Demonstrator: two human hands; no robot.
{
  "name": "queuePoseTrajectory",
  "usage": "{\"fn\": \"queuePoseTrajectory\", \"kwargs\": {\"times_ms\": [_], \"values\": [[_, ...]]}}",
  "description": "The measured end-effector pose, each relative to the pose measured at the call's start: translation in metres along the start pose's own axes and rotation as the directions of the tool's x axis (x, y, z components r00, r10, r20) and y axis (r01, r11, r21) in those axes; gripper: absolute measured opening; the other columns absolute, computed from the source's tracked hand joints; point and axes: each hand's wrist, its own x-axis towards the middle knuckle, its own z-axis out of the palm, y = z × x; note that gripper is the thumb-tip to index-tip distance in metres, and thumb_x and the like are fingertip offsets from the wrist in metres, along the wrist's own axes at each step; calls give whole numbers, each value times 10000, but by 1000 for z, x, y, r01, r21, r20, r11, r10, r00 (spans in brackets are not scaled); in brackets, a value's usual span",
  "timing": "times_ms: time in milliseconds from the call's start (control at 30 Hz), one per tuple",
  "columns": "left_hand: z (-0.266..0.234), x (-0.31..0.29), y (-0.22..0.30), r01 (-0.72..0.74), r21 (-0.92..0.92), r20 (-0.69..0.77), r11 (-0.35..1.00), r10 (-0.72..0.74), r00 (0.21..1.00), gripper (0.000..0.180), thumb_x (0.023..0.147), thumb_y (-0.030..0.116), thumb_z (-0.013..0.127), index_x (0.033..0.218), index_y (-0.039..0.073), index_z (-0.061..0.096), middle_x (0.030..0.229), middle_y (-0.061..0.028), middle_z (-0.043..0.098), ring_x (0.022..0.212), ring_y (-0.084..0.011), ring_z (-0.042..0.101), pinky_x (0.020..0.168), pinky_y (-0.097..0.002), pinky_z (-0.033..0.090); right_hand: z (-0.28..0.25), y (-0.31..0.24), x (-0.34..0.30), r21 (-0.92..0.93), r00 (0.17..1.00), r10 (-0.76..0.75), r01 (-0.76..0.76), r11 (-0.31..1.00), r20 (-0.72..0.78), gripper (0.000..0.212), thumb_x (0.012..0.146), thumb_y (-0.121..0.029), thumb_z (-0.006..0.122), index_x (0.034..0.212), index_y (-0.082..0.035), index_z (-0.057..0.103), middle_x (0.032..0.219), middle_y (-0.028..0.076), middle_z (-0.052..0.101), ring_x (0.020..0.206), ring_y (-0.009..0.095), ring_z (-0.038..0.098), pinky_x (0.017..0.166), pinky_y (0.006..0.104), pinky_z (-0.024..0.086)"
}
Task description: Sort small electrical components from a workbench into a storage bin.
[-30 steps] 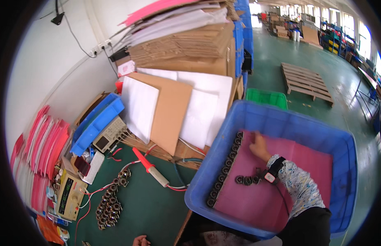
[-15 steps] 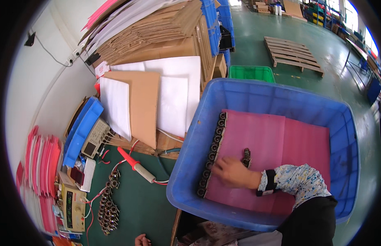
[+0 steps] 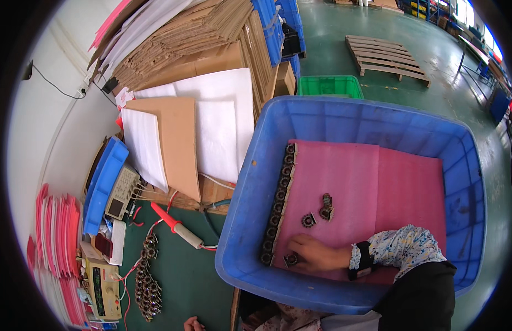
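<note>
My right hand reaches into a large blue plastic tub, its fingers closed on a small dark ring-shaped coil with short leads. This coil rests near the lower end of a row of similar coils standing along the tub's left wall. Above the hand, a few loose coils lie on the pink foam sheet, with another loose coil beside them. Only the curled fingertips of my left hand show at the bottom edge, over the green bench; the rest is cut off.
Left of the tub, the green bench mat carries a heap of coils, a red-and-white handled tool with its cord, and bench instruments. White and brown sheets lean behind. A green crate and wooden pallet are beyond.
My right hand has moved down toward the near end of the row, with a coil at its fingers. More loose coils now show apart on the pink sheet. The view has shifted slightly.
</note>
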Motion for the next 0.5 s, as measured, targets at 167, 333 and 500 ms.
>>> {"fn": "queuePoseTrajectory", "kwargs": {"times_ms": [167, 333, 500], "values": [[0, -1, 2, -8, -12, 20, 1000, 8, 1000, 179, 912, 166, 523, 991, 35, 616, 726, 22, 530, 610, -63, 431, 548, -206, 364, 5, -6, 4, 97, 995, 92, -95, 991, 37, 328, 679, -121, 696, 909, 0, 496, 904, 173, 491, 863, 380, 520, 735, 441, 440], [1, -3, 6, -16, -4, 11, 1000, 16, 1000, 182, 909, 170, 527, 990, 34, 617, 731, 17, 536, 619, -63, 440, 552, -205, 369, 8, -1, 11, 197, 996, 5, -22, 980, 85, 309, 647, -28, 649, 920, -16, 505, 894, 167, 499, 825, 353, 547, 671, 420, 467], [-1, -1, -2, -11, 8, 22, 1000, 10, 1000, 193, 904, 174, 533, 1005, 35, 620, 729, 13, 537, 625, -65, 447, 555, -209, 375, 3, 0, 12, 217, 987, 12, -47, 975, 161, 314, 624, -26, 643, 912, -20, 518, 904, 152, 510, 828, 337, 552, 679, 416, 470]]}}
